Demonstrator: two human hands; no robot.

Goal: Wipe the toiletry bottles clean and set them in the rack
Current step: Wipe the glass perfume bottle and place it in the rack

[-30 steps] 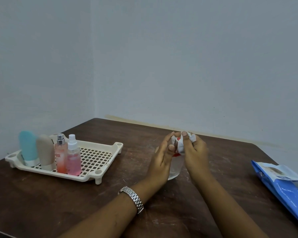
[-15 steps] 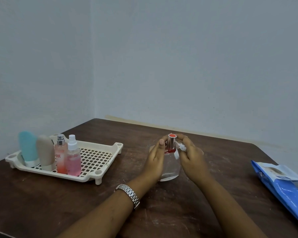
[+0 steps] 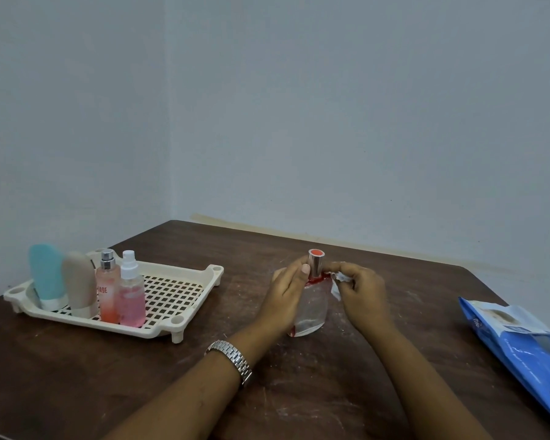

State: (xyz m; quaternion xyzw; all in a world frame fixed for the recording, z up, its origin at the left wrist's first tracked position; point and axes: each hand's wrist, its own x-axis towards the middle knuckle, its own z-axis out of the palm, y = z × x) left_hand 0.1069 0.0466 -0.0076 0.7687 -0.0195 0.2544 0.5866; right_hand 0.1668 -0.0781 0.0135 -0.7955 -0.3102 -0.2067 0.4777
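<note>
A person sits at a dark brown wooden table (image 3: pixel 315 392) that has pale scuff marks on it. In the middle of the table is a clear glass bottle (image 3: pixel 313 308) with a shiny silver cap (image 3: pixel 316 265) that is red on top. There is a red ring round the bottle's neck. The bottom of the bottle is down on the table, and the bottle leans a little.

The left hand (image 3: pixel 285 292) holds the bottle from its left side. Its fingers are curled round the glass and the thumb is up beside the cap. A silver metal watch (image 3: pixel 232 360) is on that wrist.

The right hand (image 3: pixel 362 295) is just to the right of the bottle's neck. Its fingers are bunched and pinch a small crumpled white wipe (image 3: pixel 336 282). The wipe is right beside the neck, but it is hard to tell if it touches the glass.

Far to the left sits a cream plastic rack (image 3: pixel 175 289) with a floor full of square holes. Four bottles stand in a row at its left end. From left to right they are a teal squeeze tube (image 3: pixel 46 274), a beige squeeze tube (image 3: pixel 78 282), an orange-pink spray bottle (image 3: pixel 108 293) with a silver top, and a pink spray bottle (image 3: pixel 131 296) with a white top. They stand upright and close together.

At the right edge of the table lies a blue packet of wipes (image 3: pixel 527 350), with its flap peeled open.
</note>
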